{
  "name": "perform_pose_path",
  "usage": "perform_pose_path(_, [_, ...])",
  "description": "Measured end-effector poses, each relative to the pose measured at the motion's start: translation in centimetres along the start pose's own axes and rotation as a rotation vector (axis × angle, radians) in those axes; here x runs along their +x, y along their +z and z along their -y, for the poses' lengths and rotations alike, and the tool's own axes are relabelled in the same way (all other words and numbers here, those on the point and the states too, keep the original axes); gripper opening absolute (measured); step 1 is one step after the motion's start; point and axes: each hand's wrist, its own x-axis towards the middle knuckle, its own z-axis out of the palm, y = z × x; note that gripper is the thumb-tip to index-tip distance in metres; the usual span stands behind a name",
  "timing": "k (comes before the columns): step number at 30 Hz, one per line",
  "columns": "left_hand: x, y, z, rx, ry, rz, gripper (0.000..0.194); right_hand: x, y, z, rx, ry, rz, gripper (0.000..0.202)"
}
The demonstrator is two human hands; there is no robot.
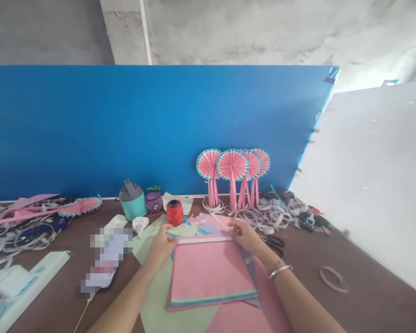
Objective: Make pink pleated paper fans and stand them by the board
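Note:
A stack of pink paper sheets [211,270] lies in front of me, with blue and cream bands along its near edge. Across the far edge runs a white strip [205,240], like tape or a bare paper edge. My left hand [161,247] pinches the far left corner of the top pink sheet, where the strip ends. At the far right corner my right hand [245,235] is closed the same way, a metal bracelet on its wrist. Under the stack are green sheets [156,296] and larger pink paper [249,319].
Pink pleated paper fans [232,165] stand against the blue panel [142,125]. A red thread spool [175,213], teal container [133,203] and purple pot [154,202] stand behind. Left are a phone [107,259] and power strip [31,289]; right, scissors [275,243] and white strip coils [263,217].

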Motion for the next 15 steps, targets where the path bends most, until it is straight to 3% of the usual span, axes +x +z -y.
perform_pose_path(15, [-0.5, -0.1, -1.0, 0.126, -0.054, 0.086, 0.039, -0.2, 0.3, 0.0, -0.044, -0.014, -0.008, 0.036])
